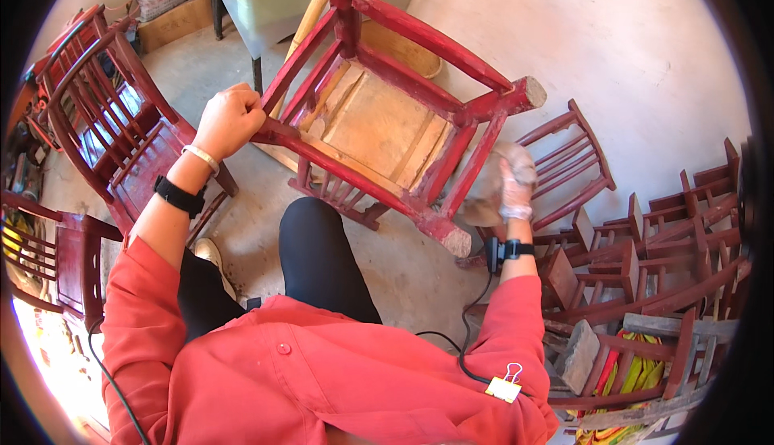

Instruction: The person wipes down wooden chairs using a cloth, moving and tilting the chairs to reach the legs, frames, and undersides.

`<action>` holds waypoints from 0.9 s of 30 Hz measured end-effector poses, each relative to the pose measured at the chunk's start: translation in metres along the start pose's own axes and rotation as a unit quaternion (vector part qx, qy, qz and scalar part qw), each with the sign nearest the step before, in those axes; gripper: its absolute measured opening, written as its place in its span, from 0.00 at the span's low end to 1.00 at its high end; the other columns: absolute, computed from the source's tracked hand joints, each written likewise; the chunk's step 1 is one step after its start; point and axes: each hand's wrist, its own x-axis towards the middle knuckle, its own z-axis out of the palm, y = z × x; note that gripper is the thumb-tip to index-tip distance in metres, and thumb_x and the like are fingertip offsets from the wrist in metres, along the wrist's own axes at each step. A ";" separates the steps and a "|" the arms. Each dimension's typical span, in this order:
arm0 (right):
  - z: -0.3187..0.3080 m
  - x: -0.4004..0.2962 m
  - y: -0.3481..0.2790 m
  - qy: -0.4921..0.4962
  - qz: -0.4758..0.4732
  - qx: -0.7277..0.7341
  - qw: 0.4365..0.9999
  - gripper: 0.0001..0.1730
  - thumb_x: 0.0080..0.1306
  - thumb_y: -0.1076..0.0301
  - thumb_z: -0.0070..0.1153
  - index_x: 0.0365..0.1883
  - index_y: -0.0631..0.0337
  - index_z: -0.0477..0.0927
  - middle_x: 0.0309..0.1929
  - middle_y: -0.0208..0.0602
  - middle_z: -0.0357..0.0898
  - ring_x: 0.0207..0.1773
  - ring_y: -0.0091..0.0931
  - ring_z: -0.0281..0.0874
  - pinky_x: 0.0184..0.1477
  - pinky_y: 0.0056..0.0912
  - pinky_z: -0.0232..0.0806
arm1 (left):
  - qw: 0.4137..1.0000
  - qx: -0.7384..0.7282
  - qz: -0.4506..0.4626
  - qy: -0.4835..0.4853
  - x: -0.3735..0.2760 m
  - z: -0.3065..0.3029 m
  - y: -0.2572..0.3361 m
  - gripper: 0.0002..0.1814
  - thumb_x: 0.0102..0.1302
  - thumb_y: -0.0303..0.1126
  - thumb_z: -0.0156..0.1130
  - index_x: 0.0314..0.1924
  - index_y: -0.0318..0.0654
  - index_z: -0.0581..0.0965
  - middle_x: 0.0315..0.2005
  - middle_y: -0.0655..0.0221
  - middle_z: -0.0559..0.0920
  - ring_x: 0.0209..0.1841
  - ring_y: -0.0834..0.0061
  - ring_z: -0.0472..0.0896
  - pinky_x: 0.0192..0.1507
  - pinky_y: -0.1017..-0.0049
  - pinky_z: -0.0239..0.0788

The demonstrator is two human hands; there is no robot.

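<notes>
A red-painted wooden chair is tipped over, its pale board underside and worn leg ends facing me. My left hand is closed around the leg at its left corner. Part of the slatted back shows below the frame, over the floor. Close to the chair's right side is my right hand, blurred, gripping a greyish-brown cloth. The cloth's lower folds blur against the background, and I cannot tell whether it touches the wood.
Two dark red chairs stand at the left. A slatted chair back and a stack of wooden chairs or stools crowd the right. Behind are a covered table, a bamboo pole and a cardboard box.
</notes>
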 end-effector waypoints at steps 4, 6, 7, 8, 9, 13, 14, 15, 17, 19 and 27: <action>0.042 0.048 -0.010 -0.172 -0.121 -0.214 0.954 0.35 0.63 0.53 0.59 0.59 0.71 0.68 0.56 0.52 0.73 0.58 0.44 0.70 0.61 0.39 0.61 | 0.999 -0.004 0.035 -0.017 -0.003 -0.001 0.000 0.06 0.48 0.27 0.52 0.22 0.31 0.75 0.24 0.56 0.76 0.28 0.54 0.76 0.33 0.67 0.68; 0.060 0.053 -0.039 -0.224 -0.048 -0.229 0.946 0.36 0.61 0.46 0.57 0.57 0.66 0.71 0.56 0.53 0.73 0.60 0.45 0.69 0.61 0.39 0.62 | 0.999 -0.008 0.047 -0.022 -0.011 -0.005 0.004 0.07 0.49 0.27 0.52 0.22 0.31 0.76 0.24 0.56 0.76 0.28 0.55 0.76 0.33 0.67 0.68; 0.054 0.054 -0.068 -0.249 -0.008 -0.246 0.937 0.36 0.60 0.43 0.57 0.57 0.64 0.73 0.56 0.53 0.73 0.60 0.45 0.69 0.61 0.39 0.62 | 0.998 -0.021 0.057 -0.029 -0.013 -0.004 0.006 0.07 0.49 0.27 0.53 0.23 0.31 0.76 0.24 0.56 0.77 0.28 0.56 0.76 0.33 0.67 0.68; 0.057 0.058 -0.092 -0.329 0.050 -0.241 0.912 0.36 0.60 0.43 0.56 0.55 0.65 0.73 0.53 0.54 0.75 0.59 0.45 0.70 0.61 0.39 0.63 | 0.997 -0.014 0.054 -0.045 -0.014 -0.007 0.006 0.08 0.50 0.28 0.53 0.23 0.31 0.77 0.24 0.56 0.77 0.28 0.57 0.77 0.34 0.67 0.69; 0.057 0.056 -0.083 -0.355 0.026 -0.197 0.914 0.35 0.61 0.43 0.55 0.55 0.65 0.73 0.53 0.54 0.75 0.58 0.45 0.71 0.60 0.40 0.63 | 0.998 -0.012 0.046 -0.031 -0.013 -0.005 0.006 0.08 0.50 0.28 0.53 0.23 0.31 0.77 0.24 0.56 0.78 0.28 0.56 0.77 0.34 0.67 0.69; 0.066 0.024 0.040 -0.378 -0.337 -0.302 0.808 0.31 0.62 0.51 0.53 0.58 0.61 0.70 0.54 0.50 0.74 0.60 0.40 0.69 0.62 0.37 0.61 | 1.000 -0.004 0.013 -0.003 -0.003 0.014 0.007 0.09 0.51 0.30 0.53 0.23 0.31 0.77 0.25 0.56 0.79 0.29 0.58 0.78 0.34 0.68 0.69; 0.065 0.004 0.048 -0.390 -0.180 -0.096 0.898 0.31 0.61 0.54 0.54 0.60 0.59 0.68 0.59 0.46 0.71 0.63 0.37 0.67 0.63 0.35 0.60 | 1.000 0.007 0.007 0.000 -0.003 0.015 0.006 0.09 0.52 0.30 0.53 0.23 0.30 0.77 0.25 0.58 0.80 0.29 0.62 0.78 0.35 0.71 0.69; 0.065 -0.013 0.047 -0.401 -0.140 0.006 0.905 0.32 0.60 0.57 0.56 0.62 0.58 0.67 0.60 0.45 0.70 0.63 0.35 0.66 0.63 0.33 0.60 | 1.000 0.021 0.002 -0.001 -0.004 0.015 0.008 0.09 0.52 0.30 0.53 0.24 0.30 0.77 0.26 0.60 0.81 0.29 0.65 0.79 0.35 0.73 0.69; 0.046 -0.029 0.048 -0.342 -0.113 -0.051 0.931 0.31 0.57 0.62 0.60 0.59 0.60 0.69 0.53 0.41 0.75 0.55 0.34 0.72 0.60 0.32 0.64 | 1.000 0.020 -0.004 -0.010 0.000 0.017 0.015 0.09 0.52 0.30 0.53 0.24 0.30 0.77 0.26 0.60 0.81 0.29 0.65 0.79 0.35 0.73 0.69; 0.021 -0.012 -0.012 -0.222 0.077 0.148 0.961 0.29 0.56 0.63 0.62 0.55 0.62 0.71 0.50 0.37 0.76 0.53 0.31 0.74 0.59 0.33 0.65 | 0.999 0.035 -0.009 -0.004 -0.004 0.009 0.013 0.09 0.52 0.30 0.54 0.24 0.31 0.77 0.26 0.60 0.81 0.29 0.65 0.79 0.35 0.73 0.69; -0.004 0.076 -0.082 -0.068 0.097 0.337 0.934 0.32 0.59 0.54 0.65 0.55 0.68 0.73 0.54 0.36 0.75 0.59 0.27 0.70 0.61 0.28 0.63 | 0.997 -0.014 0.070 -0.015 -0.004 0.009 0.004 0.08 0.50 0.29 0.53 0.23 0.32 0.77 0.24 0.56 0.79 0.29 0.56 0.78 0.35 0.68 0.70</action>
